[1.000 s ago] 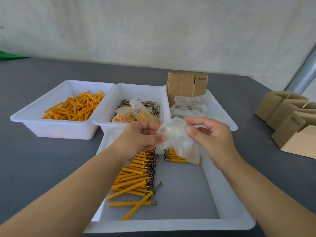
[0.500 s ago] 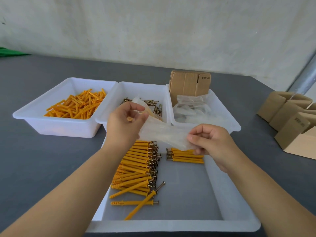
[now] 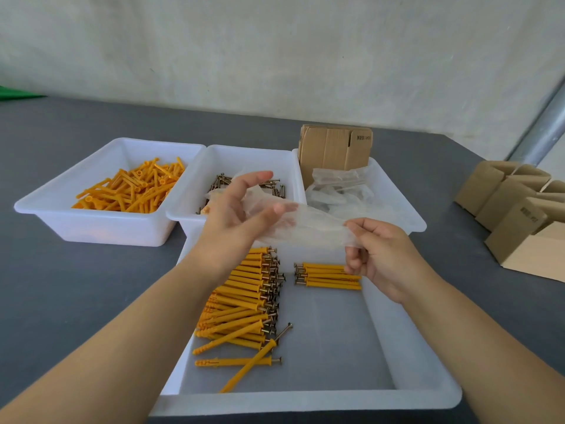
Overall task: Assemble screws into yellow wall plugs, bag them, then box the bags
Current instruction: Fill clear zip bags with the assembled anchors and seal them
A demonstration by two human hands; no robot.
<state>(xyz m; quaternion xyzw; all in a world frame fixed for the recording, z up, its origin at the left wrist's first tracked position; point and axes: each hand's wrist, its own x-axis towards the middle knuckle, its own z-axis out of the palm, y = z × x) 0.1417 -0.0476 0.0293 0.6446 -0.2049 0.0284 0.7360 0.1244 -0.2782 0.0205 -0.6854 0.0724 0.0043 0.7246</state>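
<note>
A clear plastic bag [image 3: 308,228] stretches between my hands above the near white tray [image 3: 305,402]. My left hand [image 3: 232,218] has its thumb and fingers spread fairly straight, with the bag's left end lying across them. My right hand [image 3: 382,255] pinches the bag's right end between thumb and curled fingers. In the tray below lie a long row of yellow plugs with screws in them [image 3: 244,295] and a small separate bundle [image 3: 330,275] under my right hand.
Behind the tray stand three white bins: loose yellow plugs [image 3: 131,188], screws [image 3: 272,186], and spare clear bags [image 3: 339,191] with flat cardboard [image 3: 334,148]. Folded cardboard boxes [image 3: 519,215] sit at the right on the grey table.
The crumpled bag has been pulled out flat between my hands. My left hand rose and moved left, then loosened its pinch and spread its fingers. My right hand dropped slightly.
</note>
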